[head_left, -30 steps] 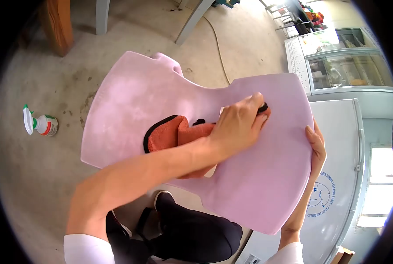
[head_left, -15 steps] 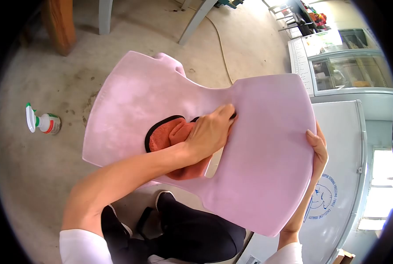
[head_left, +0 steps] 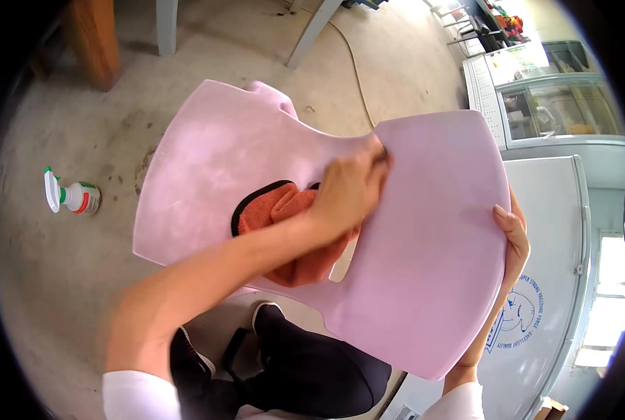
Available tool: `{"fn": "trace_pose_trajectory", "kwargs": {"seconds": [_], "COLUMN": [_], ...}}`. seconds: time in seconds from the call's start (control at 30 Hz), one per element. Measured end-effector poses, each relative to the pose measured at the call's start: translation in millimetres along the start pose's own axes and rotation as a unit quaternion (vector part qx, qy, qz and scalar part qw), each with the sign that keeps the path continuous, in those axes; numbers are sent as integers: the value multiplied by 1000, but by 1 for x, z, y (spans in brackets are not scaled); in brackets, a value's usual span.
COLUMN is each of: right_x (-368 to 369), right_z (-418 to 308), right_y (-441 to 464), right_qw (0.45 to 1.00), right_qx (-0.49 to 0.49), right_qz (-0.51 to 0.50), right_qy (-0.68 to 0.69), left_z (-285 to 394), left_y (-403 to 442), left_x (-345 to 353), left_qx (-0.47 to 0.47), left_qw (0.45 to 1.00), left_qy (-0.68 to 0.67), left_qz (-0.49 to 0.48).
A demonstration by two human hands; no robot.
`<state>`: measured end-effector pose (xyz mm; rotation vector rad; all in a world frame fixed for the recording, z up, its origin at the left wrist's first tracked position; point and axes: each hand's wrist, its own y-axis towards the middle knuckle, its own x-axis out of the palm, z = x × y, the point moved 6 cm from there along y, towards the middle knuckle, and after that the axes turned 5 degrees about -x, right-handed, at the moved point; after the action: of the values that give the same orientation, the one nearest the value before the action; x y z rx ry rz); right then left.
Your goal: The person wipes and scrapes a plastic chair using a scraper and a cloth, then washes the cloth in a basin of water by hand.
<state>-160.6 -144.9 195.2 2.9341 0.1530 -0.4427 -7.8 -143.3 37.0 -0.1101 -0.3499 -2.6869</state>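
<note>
A pink plastic chair (head_left: 431,238) is tilted up in front of me, its seat and backrest facing me. My left hand (head_left: 347,189), slightly blurred, is closed on an orange cloth (head_left: 274,213) with a black border and presses it against the chair where the two panels meet. Part of the cloth lies bunched beside a slot in the plastic. At the chair's right edge, my right hand (head_left: 514,234) grips the rim with the thumb on the near face; its other fingers are mostly hidden behind.
A white spray bottle (head_left: 81,198) with a green nozzle is on the concrete floor at left. Grey legs (head_left: 167,28) and a wooden leg (head_left: 95,45) stand at the top. A white freezer (head_left: 547,245) and a glass cabinet (head_left: 561,112) line the right. A cable (head_left: 358,66) crosses the floor.
My left hand has slid a little up and right along the chair with the cloth. My right hand keeps its hold on the rim. The view has shifted slightly.
</note>
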Motion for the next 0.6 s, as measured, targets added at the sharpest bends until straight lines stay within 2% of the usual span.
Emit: {"fn": "trace_pose_trajectory", "kwargs": {"seconds": [0.03, 0.1, 0.2, 0.27, 0.3, 0.33, 0.37, 0.4, 0.43, 0.47, 0.53, 0.6], "right_x": [1, -1, -2, -4, -4, -1, 2, 1, -2, -5, -3, -1], "right_z": [-1, -1, 3, 1, 1, 0, -1, -3, -3, -1, 0, 1], "right_y": [-1, -2, -3, -4, -4, -2, -2, 0, 1, -1, -2, -2], "right_qw": [1000, 1000, 1000, 995, 996, 999, 999, 999, 1000, 1000, 1000, 1000], "right_qx": [-1, -3, 1, -23, -21, -1, 15, 8, -5, -12, -4, 1], "right_qz": [-7, -12, -9, 87, 83, 23, -34, -36, -25, -12, 10, 26], "right_qy": [-4, -12, 10, -32, -34, -24, -16, -17, -16, -16, -8, -5], "left_z": [-12, -7, 4, 11, 5, 3, -6, -12, -3, 1, 11, 7], "left_y": [10, -1, -18, -16, -5, -3, 1, 5, -11, -26, -35, -16], "left_x": [-5, -1, 0, -1, -3, -5, -5, -4, 0, 0, -2, -1], "left_qx": [-66, -74, -19, 45, 22, 18, -46, -105, -26, -35, 6, -10], "left_qw": [996, 996, 1000, 998, 998, 998, 998, 994, 998, 999, 1000, 1000], "left_qy": [-13, -24, 14, 52, 55, 55, 31, 6, 21, 17, 4, 22], "left_qz": [61, 41, 0, 0, 22, 25, 28, 34, 54, 1, -29, 2]}}
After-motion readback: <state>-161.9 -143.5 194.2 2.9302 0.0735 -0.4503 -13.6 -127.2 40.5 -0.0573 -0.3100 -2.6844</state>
